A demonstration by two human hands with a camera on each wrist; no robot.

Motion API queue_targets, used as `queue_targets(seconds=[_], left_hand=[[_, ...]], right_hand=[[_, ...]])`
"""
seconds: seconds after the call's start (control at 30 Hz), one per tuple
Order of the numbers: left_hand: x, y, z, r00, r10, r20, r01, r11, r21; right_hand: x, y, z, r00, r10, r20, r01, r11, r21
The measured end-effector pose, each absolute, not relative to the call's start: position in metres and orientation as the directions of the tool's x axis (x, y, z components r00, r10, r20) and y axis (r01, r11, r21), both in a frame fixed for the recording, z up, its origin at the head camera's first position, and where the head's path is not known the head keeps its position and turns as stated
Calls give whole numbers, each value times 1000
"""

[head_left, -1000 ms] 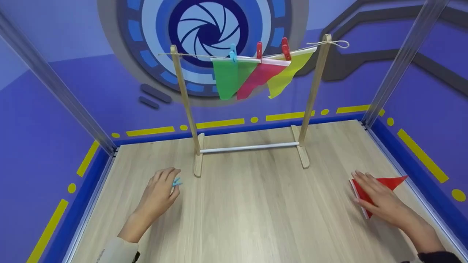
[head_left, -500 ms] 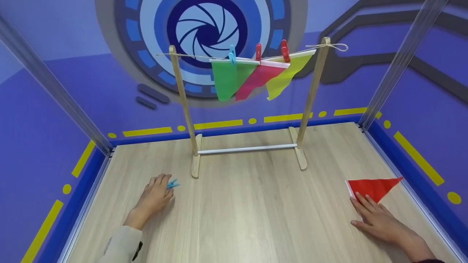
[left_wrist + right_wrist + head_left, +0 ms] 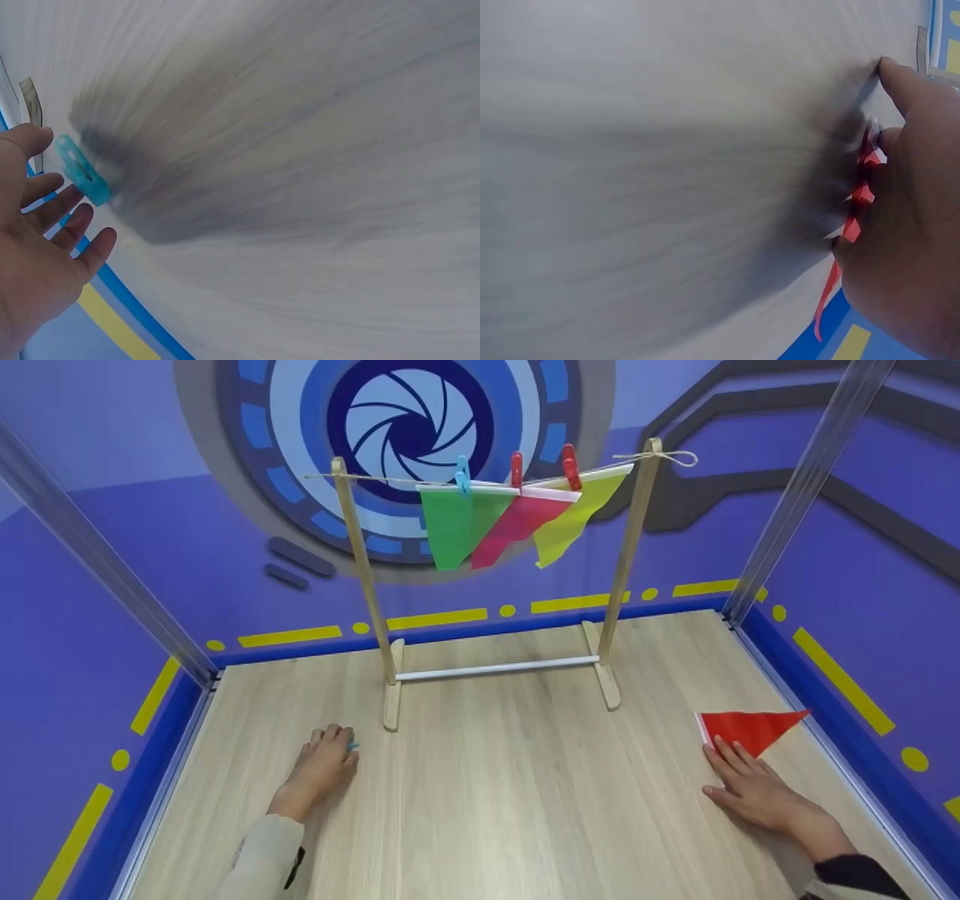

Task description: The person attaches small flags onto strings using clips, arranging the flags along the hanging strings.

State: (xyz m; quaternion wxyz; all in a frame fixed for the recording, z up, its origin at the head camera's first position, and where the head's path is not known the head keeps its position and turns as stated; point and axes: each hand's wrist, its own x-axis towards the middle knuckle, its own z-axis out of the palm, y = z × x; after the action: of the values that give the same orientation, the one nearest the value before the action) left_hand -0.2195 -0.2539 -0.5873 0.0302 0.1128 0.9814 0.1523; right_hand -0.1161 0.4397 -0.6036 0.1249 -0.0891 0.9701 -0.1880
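In the head view my left hand (image 3: 321, 769) is low at the table's left side, over a light-blue clothespin (image 3: 352, 746) mostly covered by the fingers. The left wrist view shows that clothespin (image 3: 82, 171) at the fingertips, with thumb and fingers apart and no clear pinch. On the right, a red triangular pennant (image 3: 750, 727) with a white edge strip lies on the table. My right hand (image 3: 757, 795) rests its extended fingers on the pennant's near side. From the right wrist, the red pennant (image 3: 861, 199) shows only in slivers beyond the fingers.
A wooden stand (image 3: 630, 559) with a white crossbar (image 3: 495, 668) rises at the back. From its string hang green (image 3: 446, 529), pink (image 3: 517, 525) and yellow (image 3: 581, 521) pennants, with blue (image 3: 463, 476) and red (image 3: 571, 467) clothespins. Printed walls border the table.
My right hand has drawn back toward me, uncovering most of the red pennant. The left hand has lowered, and its fingers now cover more of the clothespin. The head view has shifted slightly.
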Motion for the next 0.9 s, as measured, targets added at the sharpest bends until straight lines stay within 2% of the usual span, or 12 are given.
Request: queue_targets(seconds=[0.33,0.57,0.7,0.8,0.9], left_hand=[[-220,-252,-591,-961,275,31,273,923,272],[-215,-255,-586,-949,313,38,309,899,308],[-208,-256,-581,-975,223,8,212,912,352],[-203,-253,-578,-997,71,-4,64,921,385],[-196,-246,-575,-995,-67,-72,-89,917,388]], right_hand=[[-136,439,-602,-950,-237,-202,-138,901,-411],[-140,447,-606,-960,-257,-113,-194,898,-395],[-143,452,-608,-967,-244,-77,-199,905,-376],[-147,456,-609,-971,-222,-88,-177,914,-364],[-150,458,-611,-972,-207,-111,-154,918,-365]])
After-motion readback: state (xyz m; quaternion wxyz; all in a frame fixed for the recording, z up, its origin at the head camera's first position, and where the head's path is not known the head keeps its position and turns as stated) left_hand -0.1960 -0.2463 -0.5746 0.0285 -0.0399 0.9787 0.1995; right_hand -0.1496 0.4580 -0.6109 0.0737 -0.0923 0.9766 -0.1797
